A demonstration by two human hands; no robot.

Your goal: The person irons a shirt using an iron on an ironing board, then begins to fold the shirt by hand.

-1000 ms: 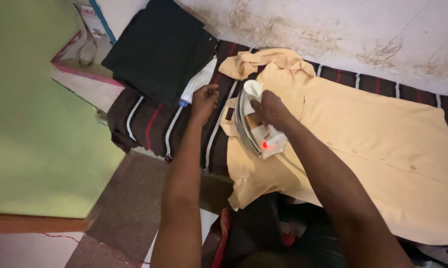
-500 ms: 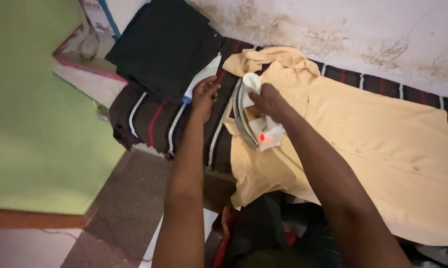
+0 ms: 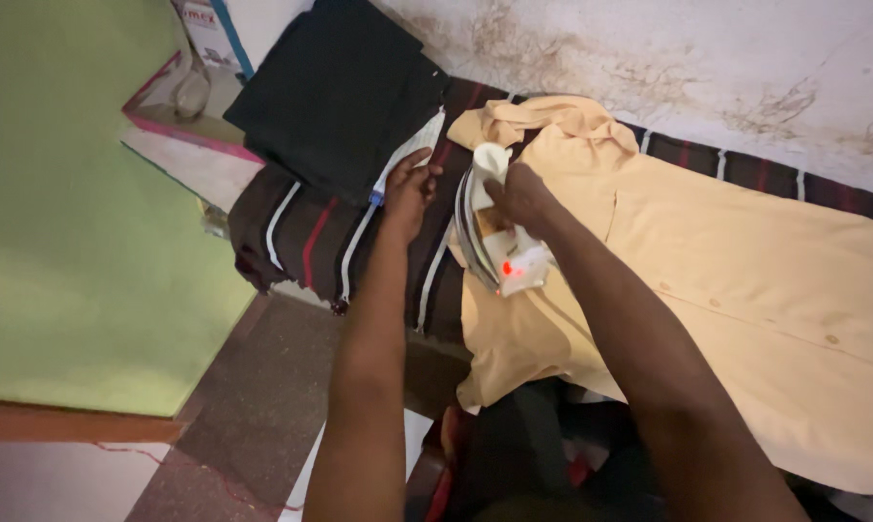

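Glossy white plastic iron (image 3: 499, 232) with a shiny metal sole sits on the matt tan cloth shirt (image 3: 745, 290), left of it a striped woven blanket (image 3: 311, 232) and matt black folded cloth (image 3: 340, 87), behind it a rough, stained plaster wall (image 3: 668, 48).

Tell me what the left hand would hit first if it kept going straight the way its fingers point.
Probably the white bottle: the left hand points up the striped cloth toward it and seems to touch it already. Beyond lies the folded black garment. Depth is unclear.
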